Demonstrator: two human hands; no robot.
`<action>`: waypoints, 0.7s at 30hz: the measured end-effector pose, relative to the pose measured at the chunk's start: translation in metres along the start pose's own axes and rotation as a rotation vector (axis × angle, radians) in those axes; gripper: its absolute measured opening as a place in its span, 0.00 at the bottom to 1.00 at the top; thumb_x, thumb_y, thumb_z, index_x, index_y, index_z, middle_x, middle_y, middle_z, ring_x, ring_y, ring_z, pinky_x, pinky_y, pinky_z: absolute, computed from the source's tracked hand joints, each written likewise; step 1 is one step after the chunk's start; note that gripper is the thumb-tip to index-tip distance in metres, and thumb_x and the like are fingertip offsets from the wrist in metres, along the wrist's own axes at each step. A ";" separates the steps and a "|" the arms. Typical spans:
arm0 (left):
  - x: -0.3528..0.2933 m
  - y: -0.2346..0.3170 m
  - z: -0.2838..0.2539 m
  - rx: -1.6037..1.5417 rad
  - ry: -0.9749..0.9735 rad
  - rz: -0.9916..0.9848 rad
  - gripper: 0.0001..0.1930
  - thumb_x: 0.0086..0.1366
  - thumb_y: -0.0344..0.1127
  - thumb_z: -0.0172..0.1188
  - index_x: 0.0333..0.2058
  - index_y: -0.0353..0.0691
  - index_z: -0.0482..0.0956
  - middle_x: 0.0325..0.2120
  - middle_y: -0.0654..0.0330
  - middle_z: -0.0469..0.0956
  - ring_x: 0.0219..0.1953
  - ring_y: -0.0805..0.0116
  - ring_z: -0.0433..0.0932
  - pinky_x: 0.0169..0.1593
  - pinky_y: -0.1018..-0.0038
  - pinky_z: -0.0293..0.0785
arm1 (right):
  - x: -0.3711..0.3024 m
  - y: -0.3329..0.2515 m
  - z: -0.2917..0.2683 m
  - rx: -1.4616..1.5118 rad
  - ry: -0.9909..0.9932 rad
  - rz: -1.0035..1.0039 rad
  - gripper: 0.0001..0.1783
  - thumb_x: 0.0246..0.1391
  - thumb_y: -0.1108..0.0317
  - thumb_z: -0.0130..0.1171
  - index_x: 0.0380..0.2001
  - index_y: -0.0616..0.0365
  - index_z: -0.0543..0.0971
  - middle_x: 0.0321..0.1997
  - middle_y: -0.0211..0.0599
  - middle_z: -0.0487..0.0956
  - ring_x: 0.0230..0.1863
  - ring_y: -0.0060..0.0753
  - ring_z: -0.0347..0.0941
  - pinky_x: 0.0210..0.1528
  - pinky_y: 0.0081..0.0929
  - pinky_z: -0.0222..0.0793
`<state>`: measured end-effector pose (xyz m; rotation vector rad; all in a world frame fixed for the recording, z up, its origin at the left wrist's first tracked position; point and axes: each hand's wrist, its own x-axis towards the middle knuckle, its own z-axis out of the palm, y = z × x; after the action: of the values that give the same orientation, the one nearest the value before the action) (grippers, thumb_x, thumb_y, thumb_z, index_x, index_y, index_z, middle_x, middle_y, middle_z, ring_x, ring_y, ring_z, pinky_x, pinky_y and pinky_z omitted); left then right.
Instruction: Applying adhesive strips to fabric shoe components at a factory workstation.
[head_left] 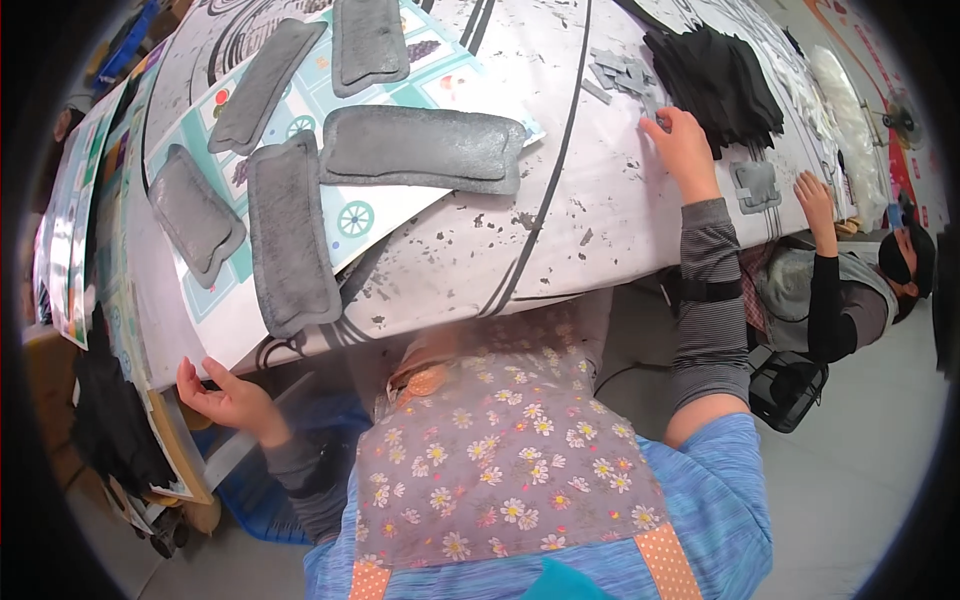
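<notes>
Pads: flat grey felt-like pads [420, 148], rounded oblongs, on the table [590, 200].
Right hand [685, 145]: fingers spread, empty, touching small grey pieces [620, 72] beside black stack [715, 85].
Left hand [225, 395]: open, empty, at table edge.

1. The right hand [684, 148] covers part of the small grey pieces [622, 76].
2. The black stack [715, 80] hides the table [590, 220] beneath.
3. The top pad [369, 42] is cut off by the picture's edge.
</notes>
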<state>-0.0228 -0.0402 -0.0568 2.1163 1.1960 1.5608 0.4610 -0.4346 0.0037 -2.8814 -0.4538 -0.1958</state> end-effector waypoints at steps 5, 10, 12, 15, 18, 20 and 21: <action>-0.010 0.012 -0.001 -0.049 -0.054 0.148 0.17 0.68 0.21 0.56 0.54 0.31 0.68 0.52 0.50 0.69 0.55 0.58 0.70 0.61 0.65 0.65 | 0.007 0.007 0.008 0.090 0.032 0.021 0.20 0.53 0.56 0.65 0.39 0.62 0.80 0.40 0.43 0.82 0.43 0.45 0.79 0.45 0.37 0.73; -0.022 0.027 0.001 -0.124 -0.112 0.263 0.16 0.66 0.18 0.55 0.52 0.31 0.68 0.51 0.50 0.68 0.53 0.58 0.70 0.58 0.65 0.68 | -0.004 -0.002 -0.002 0.195 0.093 0.025 0.18 0.54 0.59 0.63 0.38 0.65 0.80 0.32 0.45 0.82 0.36 0.47 0.79 0.39 0.36 0.72; -0.024 0.029 0.002 -0.176 -0.177 0.307 0.16 0.65 0.17 0.55 0.51 0.32 0.68 0.51 0.49 0.68 0.52 0.58 0.70 0.57 0.65 0.68 | -0.009 0.001 -0.007 0.237 0.120 -0.021 0.17 0.55 0.60 0.62 0.39 0.65 0.80 0.31 0.43 0.82 0.33 0.42 0.79 0.37 0.33 0.71; -0.027 0.040 -0.001 -0.263 -0.175 0.259 0.15 0.64 0.16 0.55 0.49 0.32 0.69 0.47 0.48 0.69 0.49 0.57 0.72 0.55 0.64 0.70 | -0.020 -0.006 -0.026 0.390 0.009 -0.015 0.16 0.58 0.63 0.61 0.42 0.66 0.81 0.31 0.38 0.83 0.31 0.30 0.76 0.35 0.27 0.69; -0.030 0.073 -0.004 -0.487 -0.253 0.281 0.12 0.65 0.16 0.54 0.47 0.29 0.72 0.42 0.48 0.75 0.45 0.57 0.75 0.51 0.65 0.73 | -0.047 -0.035 -0.048 0.729 -0.174 -0.053 0.15 0.61 0.66 0.60 0.45 0.66 0.82 0.33 0.32 0.83 0.34 0.20 0.73 0.38 0.21 0.68; -0.029 0.106 -0.005 -0.583 -0.389 0.366 0.11 0.62 0.16 0.56 0.43 0.30 0.75 0.37 0.48 0.77 0.38 0.59 0.76 0.45 0.65 0.75 | -0.073 -0.069 -0.057 1.007 -0.304 -0.164 0.14 0.63 0.68 0.58 0.45 0.67 0.83 0.36 0.30 0.83 0.37 0.19 0.71 0.43 0.20 0.68; -0.026 0.119 0.001 -0.671 -0.547 0.367 0.09 0.61 0.18 0.57 0.41 0.30 0.77 0.33 0.49 0.79 0.35 0.59 0.77 0.43 0.66 0.76 | -0.089 -0.087 -0.063 1.049 -0.385 -0.185 0.14 0.64 0.69 0.57 0.45 0.68 0.83 0.37 0.31 0.84 0.39 0.20 0.72 0.46 0.21 0.68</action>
<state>0.0310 -0.1339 -0.0011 2.1160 0.0809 1.1372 0.3436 -0.3937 0.0669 -1.8296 -0.6377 0.4495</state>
